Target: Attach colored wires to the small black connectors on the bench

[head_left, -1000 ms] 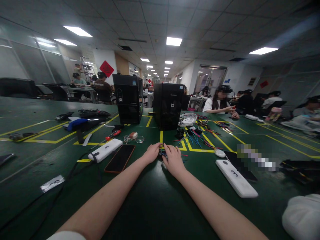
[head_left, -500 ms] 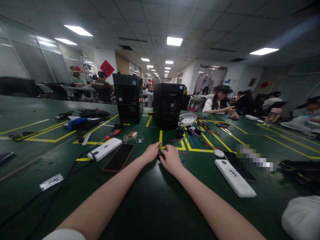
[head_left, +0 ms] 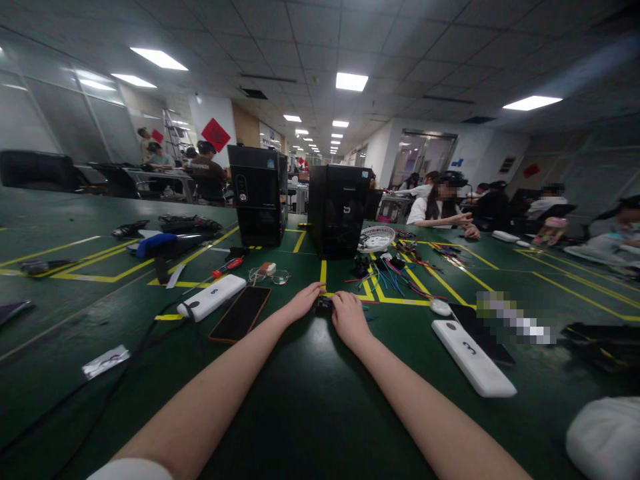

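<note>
Both hands meet over the green table, around a small black part (head_left: 324,305) whose kind I cannot make out. My left hand (head_left: 305,299) grips it from the left, fingers pressed together and pointing forward. From the other side, my right hand (head_left: 350,319) has its fingers bent over the part's right end. Short coloured wire ends show just beyond the right hand. Behind it lies a bundle of blue and red wires (head_left: 389,275) with black connectors. The fingers partly hide the part.
Two black computer towers (head_left: 257,197) stand ahead. A phone (head_left: 241,315), white power bank (head_left: 213,298), glasses (head_left: 280,277) and red screwdriver (head_left: 227,267) lie left. Another white power bank (head_left: 473,357) is right; a white basket (head_left: 376,239) sits behind the wires. A co-worker (head_left: 440,203) sits across.
My right hand's fingers have shifted slightly, and more of the small black part shows between the hands. The whole view has moved a little; other things stay put.
</note>
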`<state>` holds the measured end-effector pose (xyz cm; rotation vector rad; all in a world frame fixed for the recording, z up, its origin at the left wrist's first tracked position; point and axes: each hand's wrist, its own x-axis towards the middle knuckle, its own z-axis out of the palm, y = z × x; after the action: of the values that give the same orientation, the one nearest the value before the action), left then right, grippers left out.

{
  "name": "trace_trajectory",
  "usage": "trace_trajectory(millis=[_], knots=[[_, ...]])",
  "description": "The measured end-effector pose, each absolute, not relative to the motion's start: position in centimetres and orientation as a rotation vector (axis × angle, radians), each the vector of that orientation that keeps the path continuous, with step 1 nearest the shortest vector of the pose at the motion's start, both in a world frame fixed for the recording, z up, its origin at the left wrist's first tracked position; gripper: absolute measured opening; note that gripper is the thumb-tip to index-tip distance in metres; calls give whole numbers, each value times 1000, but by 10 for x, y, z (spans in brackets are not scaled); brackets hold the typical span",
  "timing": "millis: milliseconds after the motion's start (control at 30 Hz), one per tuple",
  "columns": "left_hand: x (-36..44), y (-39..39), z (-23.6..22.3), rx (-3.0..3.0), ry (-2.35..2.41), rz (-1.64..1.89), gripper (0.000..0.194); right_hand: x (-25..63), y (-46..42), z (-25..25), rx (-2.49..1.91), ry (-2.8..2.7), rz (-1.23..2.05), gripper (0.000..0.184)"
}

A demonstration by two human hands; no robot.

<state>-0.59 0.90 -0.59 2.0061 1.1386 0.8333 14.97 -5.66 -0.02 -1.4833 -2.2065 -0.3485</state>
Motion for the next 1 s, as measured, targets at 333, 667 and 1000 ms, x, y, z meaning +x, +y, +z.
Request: trace_trajectory(millis=[333, 667, 1000], knots=[[-6, 1, -4, 2224, 1035, 766, 48, 160, -54, -2, -1560, -2175, -303, 29], [-4, 1, -1, 2349, 916, 717, 35, 157, -54, -1, -1322, -2165, -233, 12], [-5, 5, -2, 2383, 893, 691, 39, 152, -53, -6, -1380, -2137, -237, 12]])
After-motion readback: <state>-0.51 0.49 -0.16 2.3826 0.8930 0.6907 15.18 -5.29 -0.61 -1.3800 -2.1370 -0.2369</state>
